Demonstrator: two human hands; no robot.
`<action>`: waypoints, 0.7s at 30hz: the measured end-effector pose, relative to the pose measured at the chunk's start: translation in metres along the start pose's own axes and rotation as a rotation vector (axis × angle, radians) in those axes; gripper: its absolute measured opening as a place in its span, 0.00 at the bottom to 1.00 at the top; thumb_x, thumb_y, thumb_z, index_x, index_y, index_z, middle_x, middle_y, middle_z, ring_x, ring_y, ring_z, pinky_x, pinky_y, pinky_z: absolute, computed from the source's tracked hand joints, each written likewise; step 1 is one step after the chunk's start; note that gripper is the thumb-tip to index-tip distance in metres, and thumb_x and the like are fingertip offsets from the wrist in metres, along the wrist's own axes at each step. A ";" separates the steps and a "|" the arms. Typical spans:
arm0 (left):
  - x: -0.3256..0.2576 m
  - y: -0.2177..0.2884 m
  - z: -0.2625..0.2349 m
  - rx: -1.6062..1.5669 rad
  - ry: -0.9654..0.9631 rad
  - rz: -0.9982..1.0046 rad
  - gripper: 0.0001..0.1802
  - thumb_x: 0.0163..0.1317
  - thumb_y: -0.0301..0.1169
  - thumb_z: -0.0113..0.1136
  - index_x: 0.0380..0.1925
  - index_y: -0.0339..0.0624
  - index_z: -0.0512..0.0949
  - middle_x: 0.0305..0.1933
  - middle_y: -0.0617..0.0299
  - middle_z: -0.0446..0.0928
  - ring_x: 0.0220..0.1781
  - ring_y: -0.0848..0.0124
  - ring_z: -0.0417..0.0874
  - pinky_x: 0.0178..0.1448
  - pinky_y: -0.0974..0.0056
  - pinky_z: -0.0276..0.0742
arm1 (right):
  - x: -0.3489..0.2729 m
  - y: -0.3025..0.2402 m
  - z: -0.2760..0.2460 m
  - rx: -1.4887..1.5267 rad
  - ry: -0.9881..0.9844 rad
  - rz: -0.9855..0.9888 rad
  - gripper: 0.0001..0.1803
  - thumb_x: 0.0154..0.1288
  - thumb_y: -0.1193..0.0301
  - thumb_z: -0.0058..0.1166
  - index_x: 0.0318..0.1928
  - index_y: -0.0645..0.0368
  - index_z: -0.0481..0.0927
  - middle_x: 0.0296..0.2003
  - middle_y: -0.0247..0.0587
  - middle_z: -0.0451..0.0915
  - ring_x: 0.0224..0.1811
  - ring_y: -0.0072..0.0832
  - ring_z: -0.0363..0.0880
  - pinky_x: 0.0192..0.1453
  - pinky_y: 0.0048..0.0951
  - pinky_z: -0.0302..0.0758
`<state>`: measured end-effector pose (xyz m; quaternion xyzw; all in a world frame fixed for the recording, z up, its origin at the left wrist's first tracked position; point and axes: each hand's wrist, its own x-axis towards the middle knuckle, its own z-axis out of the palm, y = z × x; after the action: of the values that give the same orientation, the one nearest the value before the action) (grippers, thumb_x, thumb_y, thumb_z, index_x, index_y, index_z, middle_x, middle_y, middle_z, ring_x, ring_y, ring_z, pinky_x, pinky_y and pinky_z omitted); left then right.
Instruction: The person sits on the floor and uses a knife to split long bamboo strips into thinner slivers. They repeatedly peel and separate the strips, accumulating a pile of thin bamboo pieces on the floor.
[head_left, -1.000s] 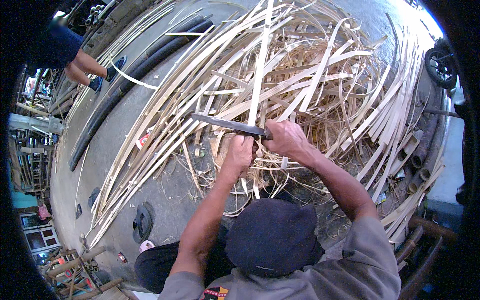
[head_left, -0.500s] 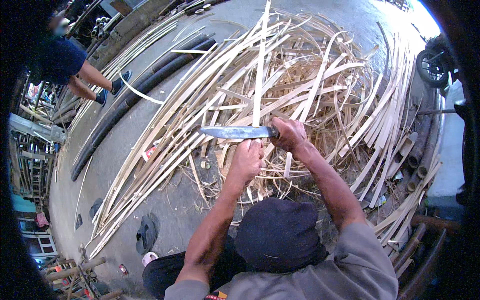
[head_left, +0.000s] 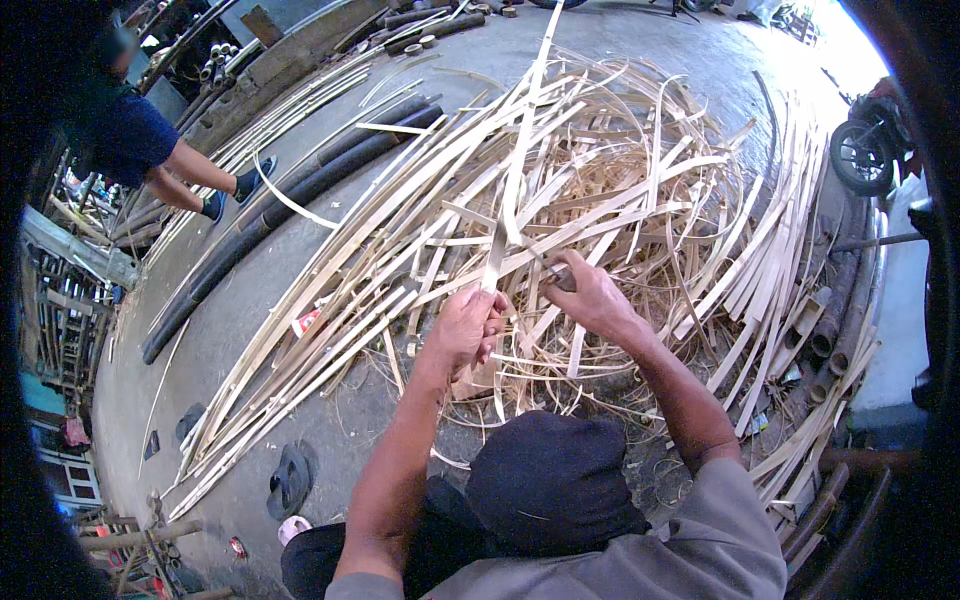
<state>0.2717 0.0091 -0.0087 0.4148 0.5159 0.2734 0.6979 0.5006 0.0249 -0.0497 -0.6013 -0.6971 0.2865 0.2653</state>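
The knife (head_left: 560, 276) had swung since half a second before: its blade, which had pointed to 9 o'clock across the front of my left hand (head_left: 466, 325), now slanted toward 11 and looked much shorter. My right hand (head_left: 595, 293) had come away a little toward 4 o'clock, fingers closed round the handle. My left fingers were curled around the near part of a pale strip (head_left: 524, 150), which ran from there out to 12 o'clock, slightly past it. The blade lay just beside the strip; I couldn't tell whether its edge touched.

Beyond my hands, from 12 round to 2, a tangled heap of shavings and strips (head_left: 610, 190) covered the grey floor (head_left: 240, 400). More long strips lay in a bundle (head_left: 765, 250) at 3 o'clock. Two dark poles (head_left: 250, 225) stretched along 10 o'clock, with a co-worker (head_left: 185, 175) standing past them. A dark sandal (head_left: 290, 480) lay at 8 o'clock, and my dark cap (head_left: 550, 485) showed at 5. Over at 2 stood a wheel (head_left: 862, 157).
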 end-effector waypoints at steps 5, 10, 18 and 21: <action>0.000 0.000 0.008 0.181 0.023 -0.002 0.16 0.78 0.39 0.41 0.37 0.39 0.71 0.22 0.67 0.69 0.14 0.75 0.70 0.20 0.66 0.72 | 0.039 -0.037 -0.005 -0.277 0.050 -0.105 0.40 0.67 0.65 0.56 0.76 0.45 0.56 0.31 0.61 0.83 0.34 0.57 0.84 0.39 0.56 0.79; -0.014 0.022 -0.010 0.415 0.057 0.100 0.20 0.79 0.43 0.44 0.39 0.36 0.73 0.21 0.65 0.70 0.15 0.73 0.71 0.20 0.66 0.73 | 0.081 -0.064 -0.008 -0.319 0.055 -0.280 0.31 0.65 0.74 0.52 0.70 0.48 0.67 0.38 0.58 0.81 0.39 0.56 0.84 0.41 0.54 0.79; -0.090 0.056 -0.088 0.277 0.277 0.581 0.29 0.77 0.41 0.48 0.73 0.42 0.62 0.43 0.58 0.75 0.38 0.72 0.81 0.36 0.67 0.80 | 0.091 -0.156 -0.032 -0.333 0.274 -0.582 0.14 0.72 0.73 0.44 0.54 0.64 0.72 0.40 0.55 0.79 0.38 0.51 0.86 0.39 0.51 0.83; -0.104 0.060 -0.087 0.605 0.542 1.093 0.38 0.70 0.47 0.62 0.73 0.43 0.61 0.59 0.55 0.68 0.51 0.66 0.78 0.52 0.62 0.79 | 0.090 -0.205 -0.039 -0.327 0.259 -0.609 0.12 0.73 0.72 0.45 0.52 0.66 0.72 0.39 0.55 0.79 0.37 0.50 0.87 0.36 0.49 0.84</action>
<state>0.1591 -0.0185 0.0834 0.7097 0.4427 0.5246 0.1586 0.3754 0.0937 0.1263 -0.4319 -0.8415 0.0007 0.3246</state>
